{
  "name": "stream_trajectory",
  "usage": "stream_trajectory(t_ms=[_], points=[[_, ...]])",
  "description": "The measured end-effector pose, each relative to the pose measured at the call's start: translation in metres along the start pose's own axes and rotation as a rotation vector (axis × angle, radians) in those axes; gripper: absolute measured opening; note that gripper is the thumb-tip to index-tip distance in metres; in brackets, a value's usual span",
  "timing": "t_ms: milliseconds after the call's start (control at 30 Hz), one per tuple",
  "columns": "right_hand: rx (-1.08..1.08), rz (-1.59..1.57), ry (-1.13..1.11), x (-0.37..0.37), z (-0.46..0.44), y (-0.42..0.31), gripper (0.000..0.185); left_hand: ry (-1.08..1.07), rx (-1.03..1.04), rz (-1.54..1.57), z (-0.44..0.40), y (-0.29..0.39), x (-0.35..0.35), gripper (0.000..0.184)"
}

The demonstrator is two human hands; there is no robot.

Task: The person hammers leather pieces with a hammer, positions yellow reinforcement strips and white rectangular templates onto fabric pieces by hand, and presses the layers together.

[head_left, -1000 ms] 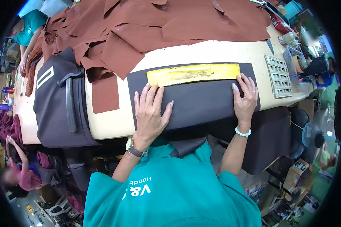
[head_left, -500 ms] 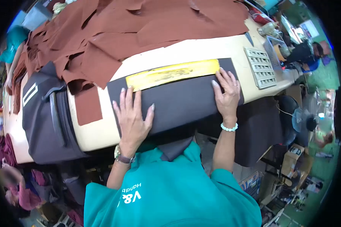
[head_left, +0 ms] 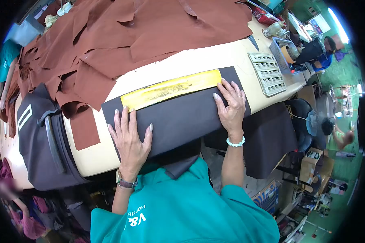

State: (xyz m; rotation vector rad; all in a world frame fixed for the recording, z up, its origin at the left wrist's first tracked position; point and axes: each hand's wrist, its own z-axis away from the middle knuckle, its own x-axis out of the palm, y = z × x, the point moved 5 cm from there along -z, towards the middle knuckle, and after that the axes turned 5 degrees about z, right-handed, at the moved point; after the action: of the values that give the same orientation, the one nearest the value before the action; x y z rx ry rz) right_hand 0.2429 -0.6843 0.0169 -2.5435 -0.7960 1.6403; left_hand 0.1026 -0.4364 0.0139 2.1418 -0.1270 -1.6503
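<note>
A long yellow rectangular piece (head_left: 170,90), worn and smudged dark in the middle, lies on a dark leather-like sheet (head_left: 178,117) at the table's front edge. My left hand (head_left: 129,141) rests flat on the sheet, fingers spread, with fingertips touching the yellow piece's lower left corner. At the piece's right end lies my right hand (head_left: 232,107), its fingers stretched out and touching the corner. Neither hand grasps anything. The sheet hangs over the front edge between my arms. Whether the yellow piece is solid or hollow I cannot tell.
Reddish-brown sheets (head_left: 150,36) cover the table's far side, with a small brown piece (head_left: 85,129) nearer. On the left, a hammer (head_left: 54,141) lies on folded dark material (head_left: 32,150). A slotted grey tray (head_left: 267,73) and grey basket (head_left: 280,56) stand right. Other people are around.
The whole view has shifted, so the table and hands appear further left and slightly lower. Both hands keep their places at the yellow piece's ends.
</note>
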Motion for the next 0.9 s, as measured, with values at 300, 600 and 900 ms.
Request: stream_trajectory(t_ms=[300,600,900], points=[[-0.004,0.012,-0.013,0.0005,-0.0006,0.0003,0.032,0.015,0.011,0.016,-0.0018,0.0010,0.0005,0.061],[-0.024,0.012,-0.028,0.0023,-0.0018,-0.0002,0.033,0.029,0.006,0.019,0.0003,-0.0007,0.0030,0.060],[-0.026,0.016,-0.023,0.0033,-0.0005,0.0014,0.033,0.040,0.012,0.019,0.0004,-0.0004,0.0017,0.060]])
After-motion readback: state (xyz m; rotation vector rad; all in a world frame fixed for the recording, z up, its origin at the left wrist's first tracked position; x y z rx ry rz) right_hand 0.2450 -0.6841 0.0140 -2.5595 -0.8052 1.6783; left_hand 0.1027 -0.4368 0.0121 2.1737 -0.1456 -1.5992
